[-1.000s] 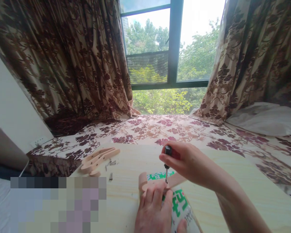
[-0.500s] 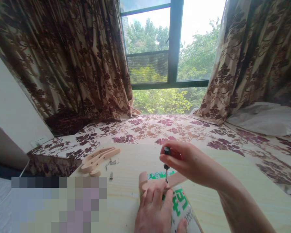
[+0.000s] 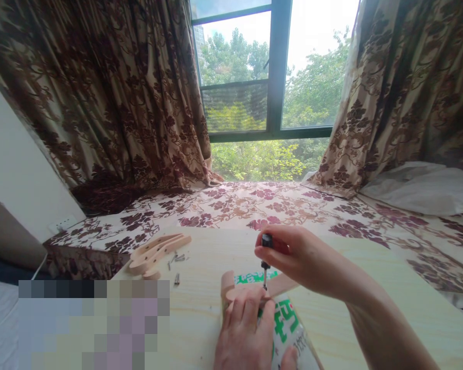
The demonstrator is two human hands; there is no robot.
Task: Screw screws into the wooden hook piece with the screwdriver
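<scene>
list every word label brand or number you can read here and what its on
None reads with certainty; all the print noticed is on the white-and-green printed item under the left hand:
White characters on the upper green band: too small and blurred
Large green characters: partly hidden, unclear
Small black marks: too blurred

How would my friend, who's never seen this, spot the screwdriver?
In front of the window is a pale wooden tabletop. Over it, the right hand holds the screwdriver nearly upright, pointing down beside the left hand. Unlike the tan wooden pieces and loose metal bits lying nearby, it has a black handle.
</scene>
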